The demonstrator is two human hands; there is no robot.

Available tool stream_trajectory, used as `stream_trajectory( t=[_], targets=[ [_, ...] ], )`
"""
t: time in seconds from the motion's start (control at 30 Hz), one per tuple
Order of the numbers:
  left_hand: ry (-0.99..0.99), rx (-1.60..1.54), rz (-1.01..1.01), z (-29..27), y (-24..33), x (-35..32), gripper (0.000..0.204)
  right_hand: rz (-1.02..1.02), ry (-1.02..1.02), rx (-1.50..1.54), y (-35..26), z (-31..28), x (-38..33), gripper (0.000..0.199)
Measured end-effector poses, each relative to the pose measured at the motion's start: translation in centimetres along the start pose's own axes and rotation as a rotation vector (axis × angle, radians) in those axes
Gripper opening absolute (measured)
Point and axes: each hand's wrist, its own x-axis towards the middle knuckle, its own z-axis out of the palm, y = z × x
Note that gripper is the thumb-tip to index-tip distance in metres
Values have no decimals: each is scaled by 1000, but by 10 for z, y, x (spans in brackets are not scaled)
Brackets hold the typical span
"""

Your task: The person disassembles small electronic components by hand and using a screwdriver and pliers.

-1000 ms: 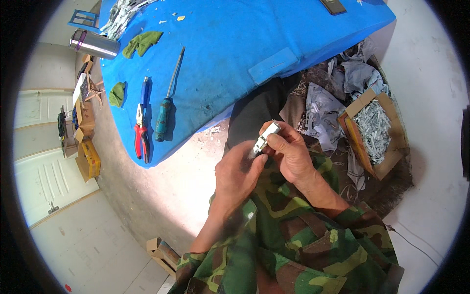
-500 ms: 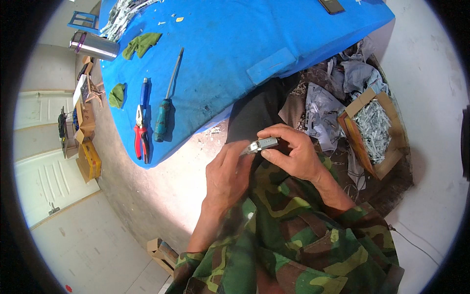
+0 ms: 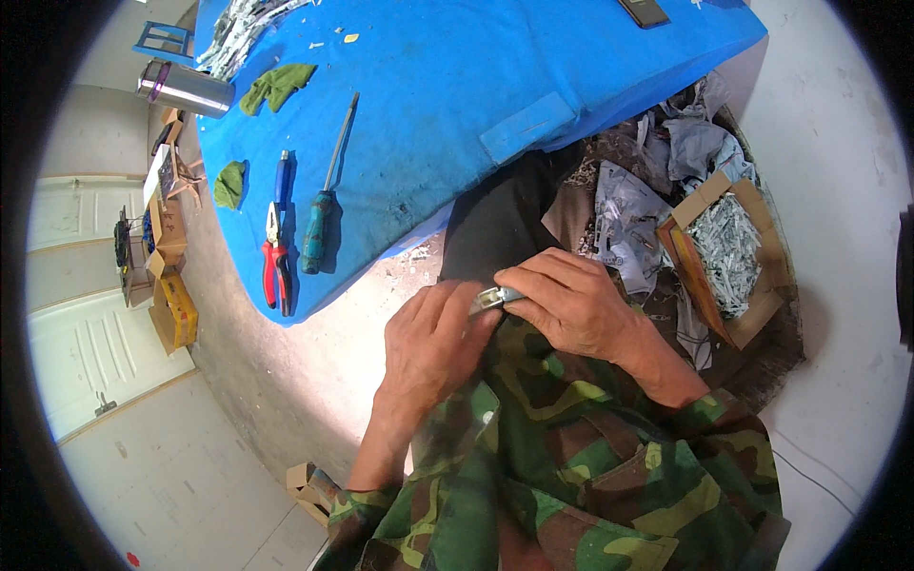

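Over my lap, both hands meet on a small silver metal piece [image 3: 489,297] with a slot or recess in its upper side; its exact kind I cannot make out. My left hand [image 3: 428,335] pinches its left end between thumb and fingers. The other end sits between the thumb and fingers of my right hand [image 3: 583,306], which cover part of it. On the blue-covered table ahead lie pliers [image 3: 274,257] with red handles, a blue-handled pen-like tool [image 3: 282,179] touching their jaws, and a screwdriver [image 3: 318,224] with a teal handle.
Green cloth pieces [image 3: 276,88] and a steel flask [image 3: 195,88] are at the table's left, with a heap of thin silvery strips [image 3: 238,36] behind. A dark phone-like slab [image 3: 645,11] lies far right. Beside my right arm stands a cardboard box [image 3: 776,257] of similar strips, near plastic bags [image 3: 624,214].
My right hand has shifted its grip and closed further over the right end of the metal piece, which has moved slightly left and down. My left hand has moved slightly left.
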Motion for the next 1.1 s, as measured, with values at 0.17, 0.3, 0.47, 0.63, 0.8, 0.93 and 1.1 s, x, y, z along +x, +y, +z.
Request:
stream_trajectory(
  t=[0.17,0.3,0.47,0.63,0.8,0.93,1.1],
  targets=[
    [-6,81,91,-5,2,4,40,106,-94,159,-1,-3,-2,27],
    [-63,98,159,-11,-7,5,39,174,-131,264,0,-4,-3,26],
    [-108,102,155,-11,-9,5,34,136,-112,146,0,-3,-3,28],
    [-92,104,134,-7,-8,0,31,64,-109,1,-6,-3,0,33],
    [-56,93,109,-4,-9,-1,29,29,-72,-15,1,4,-1,35],
    [-38,107,78,-1,-9,-4,29,8,-39,-63,1,8,-1,36],
    [-162,9,-48,-11,1,3,25,-12,-15,-102,2,12,-3,35]
  ],
)
